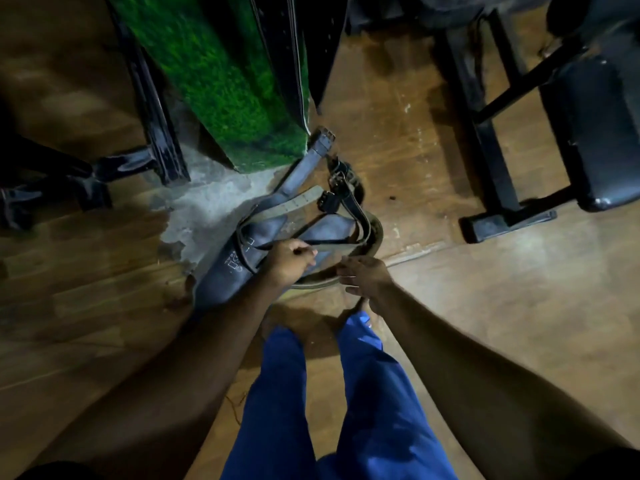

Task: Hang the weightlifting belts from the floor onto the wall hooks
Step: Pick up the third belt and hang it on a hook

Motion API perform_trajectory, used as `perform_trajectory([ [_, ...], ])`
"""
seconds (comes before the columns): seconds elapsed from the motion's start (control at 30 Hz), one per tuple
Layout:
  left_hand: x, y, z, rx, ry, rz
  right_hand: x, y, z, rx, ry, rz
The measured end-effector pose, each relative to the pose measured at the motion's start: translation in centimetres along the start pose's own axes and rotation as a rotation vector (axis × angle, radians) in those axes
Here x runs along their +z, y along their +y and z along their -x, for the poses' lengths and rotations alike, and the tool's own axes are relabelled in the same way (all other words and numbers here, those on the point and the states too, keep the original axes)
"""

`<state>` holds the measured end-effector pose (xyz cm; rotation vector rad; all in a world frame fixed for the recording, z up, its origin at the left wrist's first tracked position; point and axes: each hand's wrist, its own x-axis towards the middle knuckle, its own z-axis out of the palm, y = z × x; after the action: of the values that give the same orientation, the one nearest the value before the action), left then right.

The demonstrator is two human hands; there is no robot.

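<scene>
Leather weightlifting belts [277,216] lie in a tangled heap on the wooden floor [485,306], right at the foot of a green turf-covered panel [214,81]. Likely dumped there because the panel corner is out of the walkway. No wall hooks in view, so I can't tell where they are.

Heap breakdown:
- wide blue-grey belt [225,275], back pad flat on the floor, its long end running up against the panel base
- olive strap [294,202] with punched holes, lying across the top of it
- black buckles [337,181] bunched at the far side, straps crossing each other
- olive belt loop [374,233] curving round the near-right edge of the pile

Left hand [287,259]: fingers curled, grip closed on a strap edge at the top of the pile. Which belt that strap belongs to, can't tell; they overlap there. Picking at the top layer makes sense: it's the only one not pinned by the others.

Right hand [363,275]: fingers spread and relaxed, holding nothing, just at the curved olive loop. Touching or just above it, can't tell. My read: it's placed to steady or take the loop while the left lifts.

Person stands bent over the pile, blue trousers [346,393], both arms reaching down.

Black bench frame [498,168] stands to the right, well apart from the belts. Another dark metal frame [145,109] to the left of the panel.

Judgement: pickup step, early in the task. Risk is crossed buckles snagging, dragging a second belt up with the first.
</scene>
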<state>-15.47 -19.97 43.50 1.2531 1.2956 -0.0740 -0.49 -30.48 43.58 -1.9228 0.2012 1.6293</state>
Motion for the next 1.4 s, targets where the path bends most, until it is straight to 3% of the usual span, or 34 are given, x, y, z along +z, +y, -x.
perform_trajectory([
  [0.3,9.9,-7.9,-15.3,-0.064,0.014,0.0,-3.7,3.6,-19.3,0.118,0.102,-0.093],
  [0.5,15.0,-16.6,-29.4,-0.087,0.019,-0.285,-4.2,7.9,-35.3,0.15,0.11,-0.098],
  [0.67,17.0,-22.6,-39.1,-0.092,0.04,-0.698,-2.5,11.6,-46.4,0.152,0.197,-0.051],
  [0.77,17.7,-26.0,-41.5,-0.122,0.013,-0.708,-0.5,12.7,-50.9,0.218,0.171,-0.178],
  [0.9,16.6,-27.6,-38.7,-0.063,-0.04,-0.582,0.7,13.2,-50.5,0.201,0.203,-0.36],
  [1.1,13.4,-23.7,-32.5,-0.063,-0.073,-0.443,-0.7,11.1,-42.9,0.134,0.14,-0.465],
  [1.27,10.6,-16.9,-27.3,0.017,0.029,-0.396,-1.1,6.2,-35.5,0.1,0.069,-0.584],
  [1.4,7.9,-11.6,-23.6,0.055,0.172,-0.317,-0.5,2.4,-29.7,0.051,-0.092,-0.649],
])
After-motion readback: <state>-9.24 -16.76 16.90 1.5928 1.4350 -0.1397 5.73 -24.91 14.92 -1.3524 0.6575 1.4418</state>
